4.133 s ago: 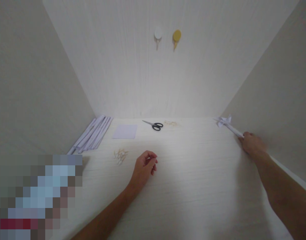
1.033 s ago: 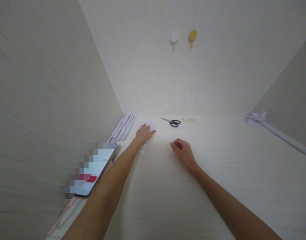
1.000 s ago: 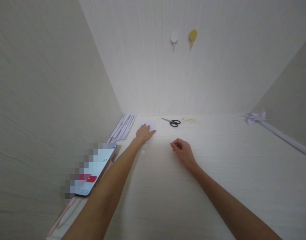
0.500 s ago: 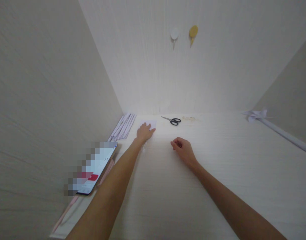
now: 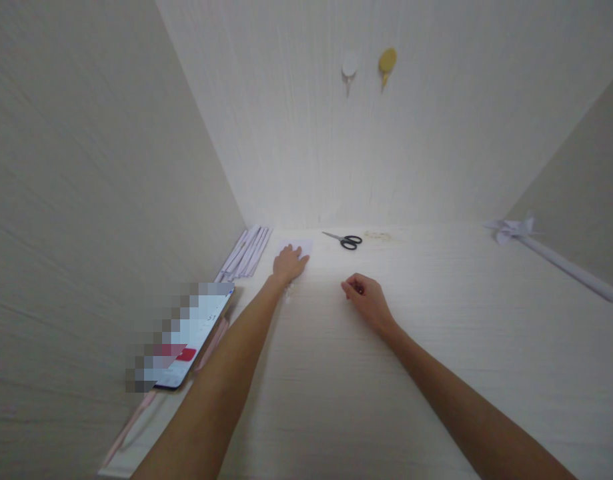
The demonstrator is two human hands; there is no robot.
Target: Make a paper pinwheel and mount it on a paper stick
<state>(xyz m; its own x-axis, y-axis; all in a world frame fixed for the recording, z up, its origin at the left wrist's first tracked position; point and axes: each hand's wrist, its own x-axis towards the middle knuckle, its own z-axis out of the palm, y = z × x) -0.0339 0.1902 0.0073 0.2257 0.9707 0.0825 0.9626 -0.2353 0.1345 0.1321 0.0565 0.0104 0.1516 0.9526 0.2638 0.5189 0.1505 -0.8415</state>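
My left hand [image 5: 289, 264] lies flat, fingers spread, on a small white sheet of paper [image 5: 306, 246] near the back wall. Most of that sheet is covered by the hand. My right hand [image 5: 366, 298] rests above the white surface, its fingers curled and the thumb near the index fingertip; whatever is in it, if anything, is hidden. Between and beyond the hands lies a pair of scissors [image 5: 347, 241] with black handles, its tip pointing left. Left of my left hand is a stack of folded white paper strips [image 5: 249, 253].
A phone [image 5: 199, 340] leans at the left wall beside my left forearm, with pinkish items [image 5: 213, 343] under it. A white paper pinwheel [image 5: 516, 230] on a rolled stick [image 5: 571, 270] lies far right. Rubber bands [image 5: 379, 235] lie by the scissors. White [image 5: 349, 65] and yellow hooks [image 5: 387, 61] are on the wall.
Almost nothing differs. Both hands hold their places, and the whole view has shifted very slightly.
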